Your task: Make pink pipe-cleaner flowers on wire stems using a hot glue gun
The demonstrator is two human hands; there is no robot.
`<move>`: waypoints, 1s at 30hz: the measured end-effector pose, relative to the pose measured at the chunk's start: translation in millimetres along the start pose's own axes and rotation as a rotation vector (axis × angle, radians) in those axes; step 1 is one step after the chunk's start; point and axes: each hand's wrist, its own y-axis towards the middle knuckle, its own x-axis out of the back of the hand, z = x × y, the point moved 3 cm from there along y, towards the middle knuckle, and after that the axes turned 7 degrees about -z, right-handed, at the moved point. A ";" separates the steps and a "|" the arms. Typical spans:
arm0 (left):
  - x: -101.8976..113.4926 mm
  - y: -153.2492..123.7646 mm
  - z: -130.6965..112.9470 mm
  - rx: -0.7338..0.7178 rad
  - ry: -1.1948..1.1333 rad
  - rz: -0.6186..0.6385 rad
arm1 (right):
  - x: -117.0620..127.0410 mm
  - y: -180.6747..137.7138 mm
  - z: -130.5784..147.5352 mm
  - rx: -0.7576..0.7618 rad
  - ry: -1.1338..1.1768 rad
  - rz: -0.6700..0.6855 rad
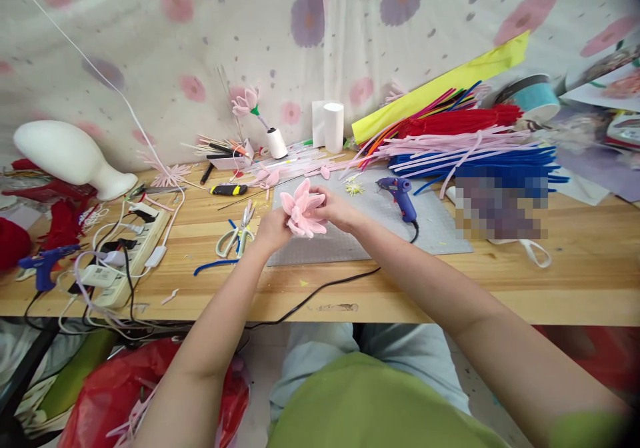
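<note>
A pink pipe-cleaner flower (304, 212) with several fuzzy petals is held up between both hands, over the left part of the grey cutting mat (345, 249). My left hand (276, 227) is closed on its left side, fingers partly hidden behind the petals. On the other side, my right hand (336, 209) pinches the petals at the right. Beyond the flower, a small pale yellow stamen cluster (355, 186) lies on the mat. A blue glue gun (400, 197) rests to the right of it. Scissors (237, 235) with pale handles lie left of my left hand.
Bundles of blue (480, 166), pink and red pipe cleaners are heaped at the back right. A power strip (135, 255) with tangled cables and a second glue gun (46, 265) occupy the left. A black cord (320, 291) crosses the front. A finished flower (247, 103) stands behind.
</note>
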 end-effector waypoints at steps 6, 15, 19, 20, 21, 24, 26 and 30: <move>2.7 1.3 -2.7 -0.043 0.176 0.018 | -1.9 -0.8 -0.6 -0.014 -0.027 -0.015; 2.1 1.1 -2.0 -0.109 0.251 0.053 | -4.1 1.6 -11.6 -0.075 -0.031 -0.045; 3.9 -0.4 -2.8 -0.103 0.280 0.073 | -5.8 2.6 -17.6 -0.105 -0.016 -0.049; 4.4 -0.3 -3.4 -0.098 0.282 0.071 | -5.7 2.9 -18.6 -0.109 -0.013 -0.054; 5.0 0.1 -4.1 -0.091 0.284 0.071 | -5.4 3.4 -19.3 -0.111 -0.012 -0.060; 6.7 2.9 -6.8 -0.053 0.278 0.072 | -1.6 5.5 -19.1 -0.114 -0.043 -0.096; 8.4 6.3 -8.3 -0.007 0.250 0.060 | 3.6 6.9 -16.8 -0.105 -0.084 -0.144; 10.7 13.8 -8.8 0.101 0.145 0.069 | 14.0 9.8 -14.6 -0.097 -0.135 -0.178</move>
